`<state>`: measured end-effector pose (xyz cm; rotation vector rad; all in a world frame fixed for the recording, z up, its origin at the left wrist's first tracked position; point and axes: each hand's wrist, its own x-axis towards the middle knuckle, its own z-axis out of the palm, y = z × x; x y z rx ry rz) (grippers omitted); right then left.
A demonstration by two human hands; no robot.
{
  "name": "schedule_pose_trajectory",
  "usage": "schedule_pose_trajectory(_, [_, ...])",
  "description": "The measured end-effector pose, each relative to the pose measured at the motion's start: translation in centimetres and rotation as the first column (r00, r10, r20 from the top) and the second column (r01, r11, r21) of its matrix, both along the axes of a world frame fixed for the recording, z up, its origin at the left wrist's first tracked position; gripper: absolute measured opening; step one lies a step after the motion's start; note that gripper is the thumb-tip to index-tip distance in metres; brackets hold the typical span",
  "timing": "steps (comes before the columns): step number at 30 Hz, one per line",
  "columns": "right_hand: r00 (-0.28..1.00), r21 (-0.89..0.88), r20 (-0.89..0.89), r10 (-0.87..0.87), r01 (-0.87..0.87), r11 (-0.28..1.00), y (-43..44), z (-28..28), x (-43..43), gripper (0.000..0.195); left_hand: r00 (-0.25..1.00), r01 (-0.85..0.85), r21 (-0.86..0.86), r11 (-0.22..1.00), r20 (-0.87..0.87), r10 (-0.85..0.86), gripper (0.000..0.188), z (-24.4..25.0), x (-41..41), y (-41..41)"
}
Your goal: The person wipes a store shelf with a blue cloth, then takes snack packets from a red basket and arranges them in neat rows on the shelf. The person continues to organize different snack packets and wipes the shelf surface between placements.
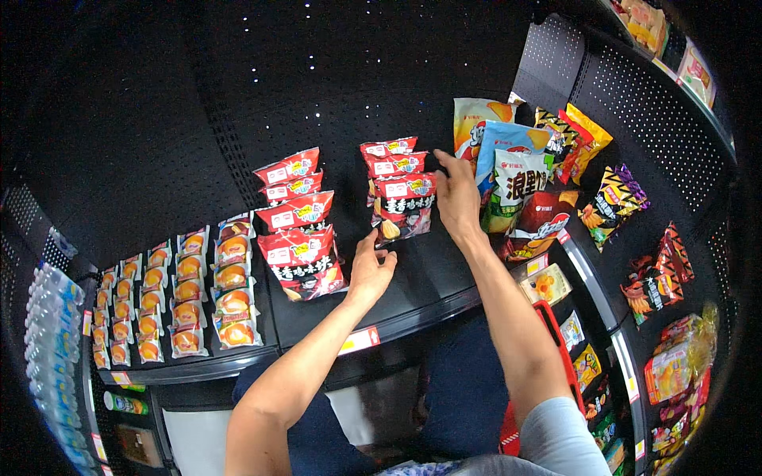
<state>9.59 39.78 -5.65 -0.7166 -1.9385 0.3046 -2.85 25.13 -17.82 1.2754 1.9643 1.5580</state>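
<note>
A short row of red snack bags stands on the black shelf before me. My left hand is at the lower left corner of the front bag, its index finger raised and its thumb apart. At that bag's upper right edge is my right hand, fingers bent toward it; whether they grip the bag cannot be told. Left of these, a longer row of similar red bags stands one behind another. Larger chip bags in yellow, blue, white-green and dark red stand just right of my right hand.
Rows of small wrapped buns fill the shelf's left part, with bottled water beyond. A price-tag rail edges the shelf. A red basket is by my right arm. Further chip bags stand on the right shelf.
</note>
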Motion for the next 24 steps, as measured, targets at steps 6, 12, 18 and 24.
schedule_pose_trajectory(6, [0.952,-0.67,-0.3,-0.052,-0.172,0.722,3.2,-5.9,2.5,0.038,0.996,0.02,0.0,1.0,0.092,-0.02,0.066,0.4,0.7,0.7])
schedule_pose_trajectory(12, [0.993,-0.748,-0.093,0.079,-0.122,0.653,3.6,-9.5,2.9,0.043,0.99,0.025,0.005,1.0,0.14,-0.025,0.067,-0.5,0.6,1.3])
schedule_pose_trajectory(18, [0.976,-0.756,0.107,0.187,-0.042,0.654,2.2,-8.6,1.9,0.038,0.986,0.041,-0.032,0.999,0.16,-0.035,0.067,-0.2,0.6,1.1])
schedule_pose_trajectory(24, [0.977,-0.725,0.104,0.189,-0.055,0.687,2.1,-8.8,1.9,0.037,0.988,0.012,-0.022,1.0,0.154,-0.009,0.064,-0.3,0.6,0.9])
